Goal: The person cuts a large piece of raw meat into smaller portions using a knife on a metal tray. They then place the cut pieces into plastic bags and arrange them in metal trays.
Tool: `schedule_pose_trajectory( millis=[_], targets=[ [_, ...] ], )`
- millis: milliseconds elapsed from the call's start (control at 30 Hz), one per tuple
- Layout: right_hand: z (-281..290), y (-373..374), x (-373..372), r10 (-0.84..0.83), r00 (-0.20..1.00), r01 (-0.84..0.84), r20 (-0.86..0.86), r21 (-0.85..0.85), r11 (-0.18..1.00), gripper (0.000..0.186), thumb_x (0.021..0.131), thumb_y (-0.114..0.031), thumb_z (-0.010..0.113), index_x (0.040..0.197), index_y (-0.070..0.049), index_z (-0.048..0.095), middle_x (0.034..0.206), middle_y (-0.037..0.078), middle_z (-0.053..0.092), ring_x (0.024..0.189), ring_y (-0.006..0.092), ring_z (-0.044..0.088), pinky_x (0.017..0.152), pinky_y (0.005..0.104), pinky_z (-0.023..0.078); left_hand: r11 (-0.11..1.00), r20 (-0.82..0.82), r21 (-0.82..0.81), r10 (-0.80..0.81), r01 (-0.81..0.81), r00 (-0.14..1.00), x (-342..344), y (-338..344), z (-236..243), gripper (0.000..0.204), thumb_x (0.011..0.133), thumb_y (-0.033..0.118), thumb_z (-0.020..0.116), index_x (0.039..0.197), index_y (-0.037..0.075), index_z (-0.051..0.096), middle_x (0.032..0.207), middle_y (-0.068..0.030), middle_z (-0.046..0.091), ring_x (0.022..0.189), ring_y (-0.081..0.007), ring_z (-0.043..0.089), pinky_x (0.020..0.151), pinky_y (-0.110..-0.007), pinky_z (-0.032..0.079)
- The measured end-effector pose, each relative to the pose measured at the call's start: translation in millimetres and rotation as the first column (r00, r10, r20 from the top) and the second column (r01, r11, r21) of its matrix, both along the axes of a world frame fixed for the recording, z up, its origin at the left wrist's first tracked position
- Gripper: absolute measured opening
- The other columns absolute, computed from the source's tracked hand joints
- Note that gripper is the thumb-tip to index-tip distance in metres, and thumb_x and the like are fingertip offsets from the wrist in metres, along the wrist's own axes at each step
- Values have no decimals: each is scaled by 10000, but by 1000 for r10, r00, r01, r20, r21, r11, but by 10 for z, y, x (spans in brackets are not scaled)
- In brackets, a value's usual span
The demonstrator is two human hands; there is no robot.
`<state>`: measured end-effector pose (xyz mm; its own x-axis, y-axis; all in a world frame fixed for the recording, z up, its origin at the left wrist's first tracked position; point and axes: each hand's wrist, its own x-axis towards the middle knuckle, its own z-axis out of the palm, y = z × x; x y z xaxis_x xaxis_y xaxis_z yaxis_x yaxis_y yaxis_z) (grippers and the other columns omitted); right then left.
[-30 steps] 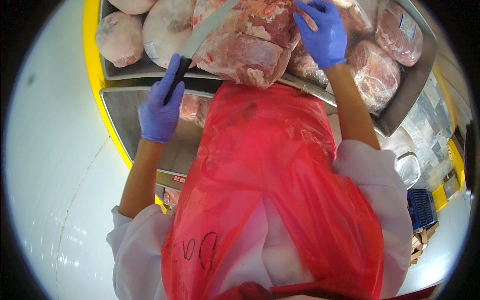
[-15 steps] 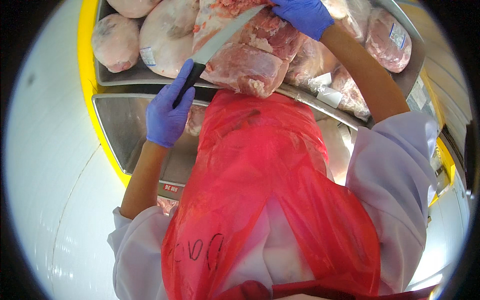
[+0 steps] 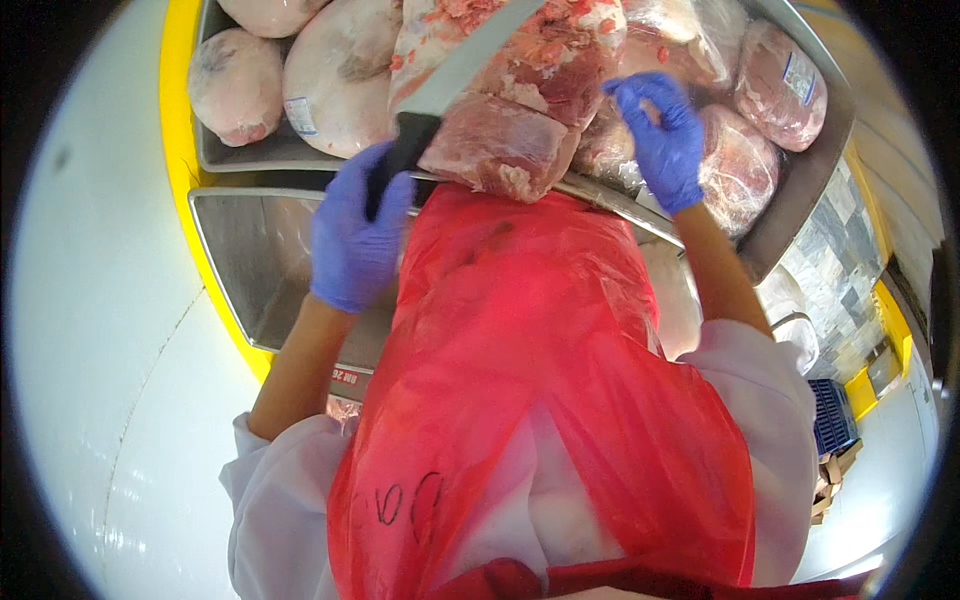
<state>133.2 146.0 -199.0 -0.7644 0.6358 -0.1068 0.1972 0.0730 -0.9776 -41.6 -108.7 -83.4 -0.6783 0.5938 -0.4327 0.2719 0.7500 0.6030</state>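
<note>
My left hand, in a blue glove, is closed round the black handle of a large knife. Its wide blade points up and to the right, across the big piece of raw meat. That piece lies unwrapped, with red flesh and pale fat showing, and its near end reaches the tray's front edge. My right hand, gloved in blue too, is raised over wrapped meat to the right of it. Its fingers are bent but apart, and nothing shows in them.
A metal tray bears several film-wrapped meat pieces, among them a round one at left and a labelled one at right. Nearer stands a second metal bin. A yellow edge runs along the left. My red apron touches the bins.
My right hand has come off the unwrapped meat and moved right and nearer to me. The left hand and knife have shifted slightly right and toward me.
</note>
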Motion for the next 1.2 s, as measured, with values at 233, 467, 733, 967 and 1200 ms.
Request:
schedule_pose_trajectory(
  millis=[233,467,733,967,1200],
  targets=[
    [343,-490,71,-288,954,143,-82,-721,678,321,988,-246,569,1184,7,585,1052,129,673,998,201,645,913,341,511,806,-42,419,-444,419,895,685,1109,-393,377,904,204,607,1233,26,559,1135,-223,621,1022,-384,607,872,-452,483],
    [187,-378,854,-488,866,427,110,-670,607,236,1010,-224,513,1086,-4,553,993,172,682,826,276,697,641,338,564,752,-764,66,-385,656,518,-310,1419,-924,236,840,225,647,1034,116,724,1121,-136,629,1027,-306,590,886,-452,460],
    [176,-671,980,-531,835,477,146,-673,565,198,1011,-204,512,1038,-22,583,910,122,671,691,194,647,554,290,503,710,-760,-204,-549,674,349,-543,1804,-1030,129,790,277,648,823,190,738,1463,-267,382,1387,-442,287,1137,-578,182],
    [184,-764,1006,-557,812,532,177,-617,580,188,1001,-201,535,1010,-28,608,873,100,674,653,168,634,534,276,488,686,-738,-187,-571,703,360,-542,1832,-1039,181,810,330,634,865,225,770,1495,-287,319,1399,-485,233,1152,-587,129],
    [121,-850,1009,-604,776,550,181,-663,508,178,992,-199,553,1022,-31,605,863,89,666,649,159,612,541,273,484,856,-680,-108,-435,506,590,-335,1648,-1264,211,840,393,605,960,330,766,1496,-257,323,1379,-481,257,1152,-562,148]
  ],
)
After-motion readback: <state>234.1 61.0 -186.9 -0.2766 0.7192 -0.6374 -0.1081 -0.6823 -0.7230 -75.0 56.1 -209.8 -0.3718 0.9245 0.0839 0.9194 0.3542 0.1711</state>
